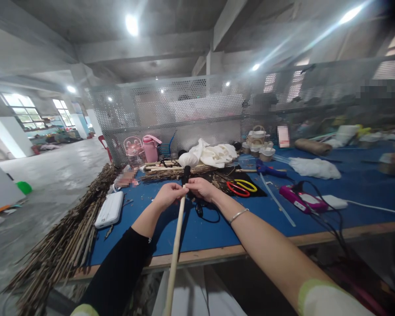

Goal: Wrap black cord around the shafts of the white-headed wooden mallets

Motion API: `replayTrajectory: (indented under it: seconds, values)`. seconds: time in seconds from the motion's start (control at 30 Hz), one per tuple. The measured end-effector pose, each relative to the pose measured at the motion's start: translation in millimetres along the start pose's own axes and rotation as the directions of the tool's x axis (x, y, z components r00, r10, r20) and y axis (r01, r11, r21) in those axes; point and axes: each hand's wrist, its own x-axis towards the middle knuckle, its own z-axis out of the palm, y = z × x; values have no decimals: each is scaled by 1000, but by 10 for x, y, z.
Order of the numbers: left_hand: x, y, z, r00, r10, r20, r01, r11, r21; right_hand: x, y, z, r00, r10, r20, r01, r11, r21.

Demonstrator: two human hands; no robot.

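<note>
Pale stick, cut off below; fingers partly hide its top.

Both arms extended forward, hands close together, fingertips pinched.

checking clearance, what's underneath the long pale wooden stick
Below the long pale wooden stick, the blue tabletop, its brown wooden front edge and, lower down, a whitish surface show; whatever it directly covers cannot be seen.

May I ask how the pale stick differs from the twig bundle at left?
The pale stick is one piece; the twig bundle is many brown stems. The left hand and right hand meet at the stick's end; the bundle lies along the table's left side. Both are long.
</note>
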Motion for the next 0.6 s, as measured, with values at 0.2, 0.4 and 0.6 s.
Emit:
replayTrajectory:
  seconds: [0.2,0.4,0.6]
  values:
    - [7,-6,9,999,6,47,-2,997,-73,-5,-6,17,999,7,-48,-8,1000,-19]
    - [16,19,50,996,27,80,-7,970,-241,-34,-60,29,1000,-4,4,4,997,83]
    - [7,-2,14,972,9,233,69,944,-324,-34,-27,16,998,-12,57,5,992,127]
